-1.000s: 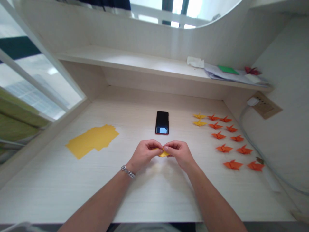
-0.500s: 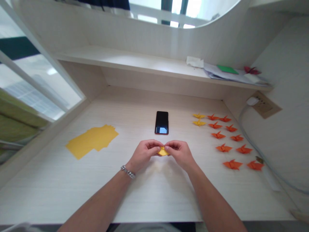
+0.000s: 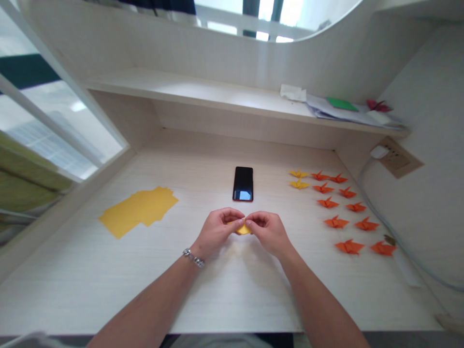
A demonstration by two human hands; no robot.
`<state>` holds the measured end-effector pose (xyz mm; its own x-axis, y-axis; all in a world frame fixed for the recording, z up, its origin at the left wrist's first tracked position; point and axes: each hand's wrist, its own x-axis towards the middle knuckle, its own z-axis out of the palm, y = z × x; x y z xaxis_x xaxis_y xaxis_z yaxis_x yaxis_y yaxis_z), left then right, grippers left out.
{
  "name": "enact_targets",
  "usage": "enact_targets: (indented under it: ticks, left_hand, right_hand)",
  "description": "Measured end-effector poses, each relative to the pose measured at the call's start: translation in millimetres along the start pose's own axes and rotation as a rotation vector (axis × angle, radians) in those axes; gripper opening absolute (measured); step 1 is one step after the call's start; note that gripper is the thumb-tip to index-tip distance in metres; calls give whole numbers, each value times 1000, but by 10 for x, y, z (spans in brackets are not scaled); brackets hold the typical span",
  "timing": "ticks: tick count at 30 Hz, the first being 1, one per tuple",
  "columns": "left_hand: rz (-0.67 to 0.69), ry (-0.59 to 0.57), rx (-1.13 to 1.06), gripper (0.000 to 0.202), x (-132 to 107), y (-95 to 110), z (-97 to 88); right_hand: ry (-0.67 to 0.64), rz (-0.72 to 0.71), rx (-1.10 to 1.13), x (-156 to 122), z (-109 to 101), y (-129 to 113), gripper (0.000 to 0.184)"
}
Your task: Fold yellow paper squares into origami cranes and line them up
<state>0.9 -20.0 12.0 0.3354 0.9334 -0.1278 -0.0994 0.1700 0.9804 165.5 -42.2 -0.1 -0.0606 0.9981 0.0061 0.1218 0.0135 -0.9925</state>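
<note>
A small folded piece of yellow paper (image 3: 242,229) is pinched between both my hands just above the desk (image 3: 217,290). My left hand (image 3: 216,231), with a metal bracelet at the wrist, grips its left side with closed fingers. My right hand (image 3: 268,232) grips its right side, fingers curled. Most of the paper is hidden by my fingertips. A black phone (image 3: 242,183) lies flat just beyond my hands.
A stack of yellow paper sheets (image 3: 139,209) lies at the left. Several orange paper cranes (image 3: 348,212) and two yellow paper cranes (image 3: 299,179) stand in rows at the right. A shelf (image 3: 203,94) holds papers (image 3: 337,108). A cable (image 3: 384,222) runs from a wall socket (image 3: 397,158).
My hands have shifted slightly while working the yellow paper; the fold between my fingertips sits a little differently. Nothing else on the desk moved.
</note>
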Motion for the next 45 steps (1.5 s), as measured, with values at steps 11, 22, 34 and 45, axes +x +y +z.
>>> enact_targets:
  ticks: [11,22,34,45]
  left_hand:
    - [44,55,-55,26,-4,-32,9]
    - [72,5,60,31,-23,-9,-15]
    - [30,-3,2,28,9,-13,-43]
    - [50,19,35,24,4,-3,-43]
  right_hand:
    - [62,-52,182,12,54,-3,21]
    - [-17,16,160,35,13,35,21]
    - [-33,77,322,49,-29,35,25]
    - [-20,101,310,49,-34,38,22]
